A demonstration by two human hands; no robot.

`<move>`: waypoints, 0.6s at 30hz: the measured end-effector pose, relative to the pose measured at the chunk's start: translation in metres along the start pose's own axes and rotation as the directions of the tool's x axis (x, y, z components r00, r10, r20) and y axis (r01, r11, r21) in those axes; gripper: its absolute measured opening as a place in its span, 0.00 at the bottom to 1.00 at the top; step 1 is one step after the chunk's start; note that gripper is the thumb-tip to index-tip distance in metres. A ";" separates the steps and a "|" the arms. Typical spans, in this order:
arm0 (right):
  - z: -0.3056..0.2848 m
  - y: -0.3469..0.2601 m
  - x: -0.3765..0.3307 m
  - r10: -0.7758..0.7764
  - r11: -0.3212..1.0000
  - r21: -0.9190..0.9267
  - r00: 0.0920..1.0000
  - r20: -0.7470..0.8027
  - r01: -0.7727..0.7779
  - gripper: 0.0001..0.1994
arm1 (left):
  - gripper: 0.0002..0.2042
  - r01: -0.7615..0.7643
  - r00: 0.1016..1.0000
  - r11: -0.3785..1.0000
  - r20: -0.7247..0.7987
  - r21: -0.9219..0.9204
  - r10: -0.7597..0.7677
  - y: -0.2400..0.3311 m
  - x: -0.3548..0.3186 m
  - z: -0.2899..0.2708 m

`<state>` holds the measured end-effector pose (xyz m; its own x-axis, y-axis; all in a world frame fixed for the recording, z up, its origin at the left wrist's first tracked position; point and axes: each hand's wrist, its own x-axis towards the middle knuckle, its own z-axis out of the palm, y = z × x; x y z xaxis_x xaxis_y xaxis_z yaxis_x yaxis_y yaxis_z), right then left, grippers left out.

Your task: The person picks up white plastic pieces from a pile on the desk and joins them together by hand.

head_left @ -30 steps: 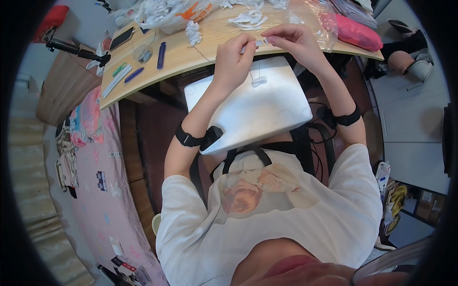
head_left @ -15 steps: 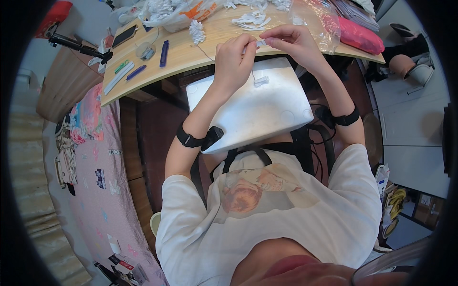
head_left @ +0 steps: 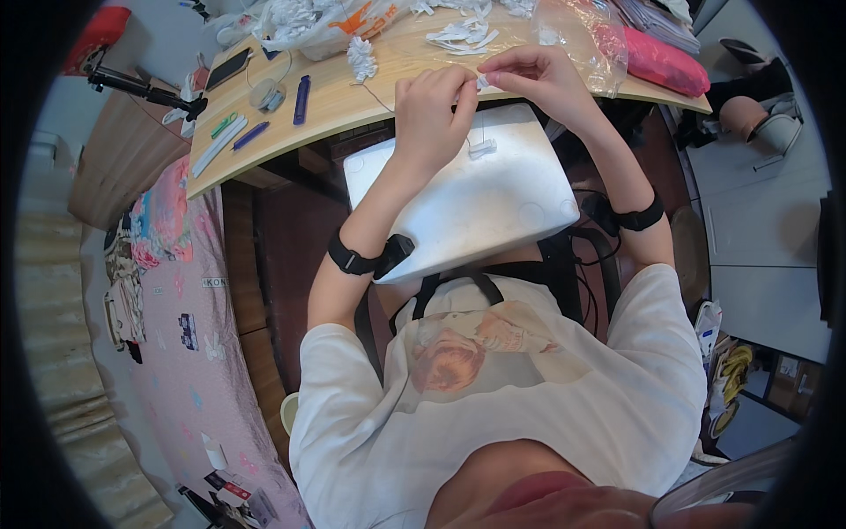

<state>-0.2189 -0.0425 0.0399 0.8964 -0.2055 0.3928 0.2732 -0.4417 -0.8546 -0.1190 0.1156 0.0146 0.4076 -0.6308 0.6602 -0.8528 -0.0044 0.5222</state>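
Pinching a small white paper piece (head_left: 482,81) between them, the left hand (head_left: 432,110) and right hand (head_left: 538,79) meet just over the near edge of the wooden tabletop (head_left: 352,97), above a silver laptop (head_left: 467,194). One similar white bit (head_left: 481,148) lies on the laptop lid. Finished-looking white pieces (head_left: 458,35) sit heaped toward the far edge, so the work seems well underway, this piece unfinished.
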 end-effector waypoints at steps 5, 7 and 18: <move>0.000 0.001 -0.001 0.011 1.000 -0.009 1.000 0.004 -0.011 0.10 | 0.08 -0.124 0.991 0.985 -0.038 0.122 0.129 0.002 -0.003 -0.001; -0.001 0.002 -0.002 0.013 1.000 -0.007 1.000 0.014 -0.013 0.10 | 0.08 -0.112 0.993 0.987 -0.030 0.113 0.116 0.004 -0.004 -0.002; -0.001 0.001 -0.004 0.001 1.000 0.016 1.000 0.021 -0.001 0.09 | 0.06 -0.101 0.995 0.992 -0.007 0.079 0.102 0.002 -0.005 -0.002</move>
<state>-0.2226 -0.0434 0.0381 0.9037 -0.1878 0.3848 0.2776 -0.4273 -0.8604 -0.1225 0.1204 0.0131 0.3212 -0.6224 0.7137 -0.9127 -0.0025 0.4086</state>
